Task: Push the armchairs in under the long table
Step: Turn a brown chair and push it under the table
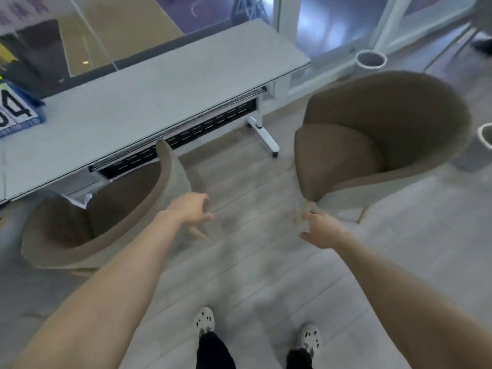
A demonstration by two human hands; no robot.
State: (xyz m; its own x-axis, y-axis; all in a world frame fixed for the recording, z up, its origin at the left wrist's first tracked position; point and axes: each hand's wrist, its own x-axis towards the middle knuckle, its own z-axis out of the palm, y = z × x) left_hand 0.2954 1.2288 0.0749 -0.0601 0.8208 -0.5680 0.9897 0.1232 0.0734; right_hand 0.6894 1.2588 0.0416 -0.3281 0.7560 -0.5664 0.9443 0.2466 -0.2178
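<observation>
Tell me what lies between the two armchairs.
In the head view, only bare grey plank floor separates the left armchair from the right armchair.

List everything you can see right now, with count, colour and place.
Long table: one, pale grey, upper left.
Armchairs: two, brown; one partly under the table at left, one clear of it at right.
Card: one, blue and white, table's left end.
Round bins: two, white; one upper right, one at right edge.
Shoes: two, white, bottom centre.
Left hand: open, beside left armchair.
Right hand: open, near right armchair's corner.
</observation>
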